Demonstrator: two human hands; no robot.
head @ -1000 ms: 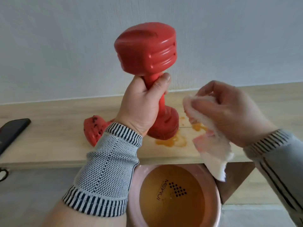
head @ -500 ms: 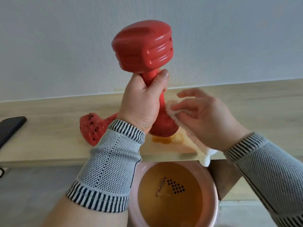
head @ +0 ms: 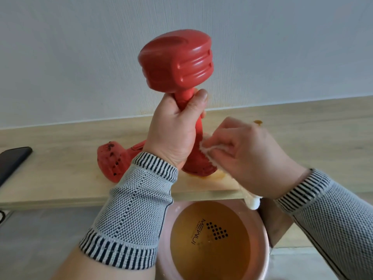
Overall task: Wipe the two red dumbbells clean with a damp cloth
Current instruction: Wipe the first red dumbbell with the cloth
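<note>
My left hand (head: pixel 173 132) grips the handle of a red dumbbell (head: pixel 177 63), held upright with its lower head resting near the wooden shelf (head: pixel 60 178). My right hand (head: pixel 248 156) presses a white cloth (head: pixel 207 152) against the lower head of that dumbbell; the cloth's tail hangs past the shelf edge. A second red dumbbell (head: pixel 111 160), speckled with dark spots, lies on the shelf behind my left wrist, mostly hidden.
A pink basin (head: pixel 264 249) of brownish water stands below the shelf edge. Orange wet stains mark the shelf by the dumbbell (head: pixel 219 174). A dark phone (head: pixel 12 160) lies at the shelf's left end. The white wall rises behind.
My right hand moved left from open air and pressed the cloth onto the held dumbbell's lower head. The dumbbell stayed upright in my left hand.
</note>
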